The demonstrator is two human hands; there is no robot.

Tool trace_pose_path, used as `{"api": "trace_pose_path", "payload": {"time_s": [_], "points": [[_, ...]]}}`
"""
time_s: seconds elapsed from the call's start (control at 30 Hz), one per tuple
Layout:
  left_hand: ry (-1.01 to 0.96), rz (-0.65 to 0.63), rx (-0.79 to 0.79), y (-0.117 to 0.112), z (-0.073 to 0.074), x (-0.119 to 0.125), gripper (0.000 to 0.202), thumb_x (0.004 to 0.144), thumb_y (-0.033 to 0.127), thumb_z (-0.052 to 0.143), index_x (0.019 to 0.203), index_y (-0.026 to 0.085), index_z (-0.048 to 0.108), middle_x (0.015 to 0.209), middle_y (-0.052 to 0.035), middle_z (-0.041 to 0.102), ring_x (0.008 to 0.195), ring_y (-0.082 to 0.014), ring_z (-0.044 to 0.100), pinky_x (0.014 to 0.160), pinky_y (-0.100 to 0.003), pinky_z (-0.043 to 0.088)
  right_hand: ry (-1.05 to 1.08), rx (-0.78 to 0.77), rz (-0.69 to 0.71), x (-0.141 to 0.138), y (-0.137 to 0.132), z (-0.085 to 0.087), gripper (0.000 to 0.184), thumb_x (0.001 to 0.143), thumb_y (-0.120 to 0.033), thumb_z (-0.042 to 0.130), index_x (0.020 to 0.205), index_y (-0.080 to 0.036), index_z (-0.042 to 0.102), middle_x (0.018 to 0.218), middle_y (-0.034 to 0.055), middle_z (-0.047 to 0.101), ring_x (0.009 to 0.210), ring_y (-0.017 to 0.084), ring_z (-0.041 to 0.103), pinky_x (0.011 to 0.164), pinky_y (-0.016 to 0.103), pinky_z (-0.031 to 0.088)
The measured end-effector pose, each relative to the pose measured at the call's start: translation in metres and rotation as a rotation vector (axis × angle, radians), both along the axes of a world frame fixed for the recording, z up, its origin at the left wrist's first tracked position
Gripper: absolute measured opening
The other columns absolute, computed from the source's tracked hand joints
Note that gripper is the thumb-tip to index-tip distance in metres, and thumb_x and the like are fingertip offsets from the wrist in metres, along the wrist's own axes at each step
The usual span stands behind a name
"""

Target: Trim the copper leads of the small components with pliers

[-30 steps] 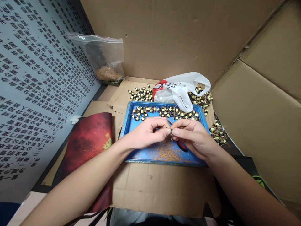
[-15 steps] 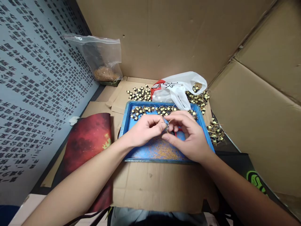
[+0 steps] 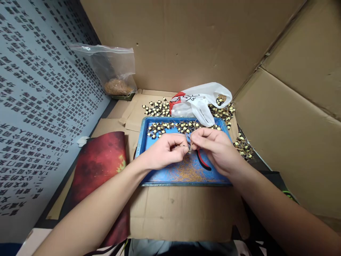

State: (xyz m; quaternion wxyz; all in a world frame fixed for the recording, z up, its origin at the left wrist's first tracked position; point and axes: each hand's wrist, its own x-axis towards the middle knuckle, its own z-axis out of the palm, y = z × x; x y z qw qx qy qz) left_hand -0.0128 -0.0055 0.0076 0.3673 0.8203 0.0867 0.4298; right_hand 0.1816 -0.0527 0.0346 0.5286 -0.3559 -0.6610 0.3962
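Over a blue tray (image 3: 183, 184), my left hand (image 3: 168, 152) is closed, with thumb and forefinger pinching a small coil part (image 3: 190, 151), mostly hidden by the fingers; a bit of its metal pins shows. Close beside it, my right hand (image 3: 217, 146) pinches a thin copper-coloured wire (image 3: 191, 144) that runs up from the part. Beneath the right hand a red and black curved tool handle (image 3: 204, 162) lies in the tray; the rest of it is hidden. Many small black coil parts with yellow tops (image 3: 160, 127) and loose wires lie along the tray's far side.
Copper-coloured wire clippings (image 3: 188, 172) cover the tray's near half. More coil parts (image 3: 157, 108) lie behind it, near a white and red plastic bag (image 3: 205, 101). A clear bag of wire scraps (image 3: 117, 76) stands back left, a red mat (image 3: 99, 170) at left. Cardboard walls (image 3: 290, 124) enclose the area.
The right hand's spread fingers have closed into a pinch on the wire, which was curved and is now straighter. More of the red and black handle shows. The view has shifted slightly.
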Motion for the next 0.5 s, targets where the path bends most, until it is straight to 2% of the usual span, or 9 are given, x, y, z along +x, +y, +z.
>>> {"api": "trace_pose_path", "payload": {"time_s": [0.07,0.2,0.3,0.43,0.5], "points": [[0.008,-0.020,0.001,-0.001,0.000,0.000,0.033,0.088,0.035,0.067,0.064,0.019,0.050,0.064,0.0029,0.046,0.062,-0.0118,0.039,0.061,-0.026,0.037,0.093,-0.069,-0.051,0.002,0.005,0.003,0.041,0.073,-0.053,0.097,0.075,-0.019,0.073,0.069,0.0013,0.064,0.066,0.015,0.053,0.064,0.029,0.042],[-0.037,-0.071,-0.039,-0.002,-0.002,0.000,0.038,0.100,0.039,0.063,0.070,0.017,0.059,0.067,0.0012,0.055,0.062,-0.0117,0.048,0.065,-0.026,0.042,0.151,0.017,-0.188,0.011,0.007,0.012,0.036,0.076,-0.047,0.096,0.079,-0.020,0.073,0.072,-0.0003,0.062,0.065,0.012,0.050,0.062,0.027,0.040],[-0.098,-0.026,-0.046,-0.001,-0.006,0.002,0.038,0.105,0.042,0.063,0.078,0.015,0.067,0.072,-0.0004,0.062,0.063,-0.0113,0.051,0.067,-0.025,0.044,0.034,0.097,-0.169,0.013,0.000,0.014,0.030,0.084,-0.046,0.089,0.091,-0.020,0.075,0.082,0.0017,0.066,0.070,0.014,0.056,0.065,0.028,0.045],[-0.126,0.094,-0.013,0.001,-0.008,0.002,0.039,0.105,0.047,0.064,0.083,0.015,0.071,0.076,-0.0018,0.065,0.066,-0.0121,0.053,0.067,-0.025,0.044,-0.189,0.238,-0.114,0.009,-0.012,0.003,0.036,0.088,-0.040,0.085,0.117,-0.021,0.074,0.104,0.0062,0.071,0.083,0.018,0.064,0.073,0.032,0.052],[-0.112,0.123,-0.004,0.000,-0.008,0.002,0.041,0.105,0.050,0.065,0.084,0.016,0.072,0.074,-0.0017,0.063,0.068,-0.0135,0.055,0.067,-0.026,0.045,-0.259,0.324,-0.177,0.006,-0.015,-0.006,0.030,0.091,-0.036,0.083,0.115,-0.022,0.074,0.102,0.0060,0.070,0.082,0.018,0.063,0.073,0.033,0.052]]}}
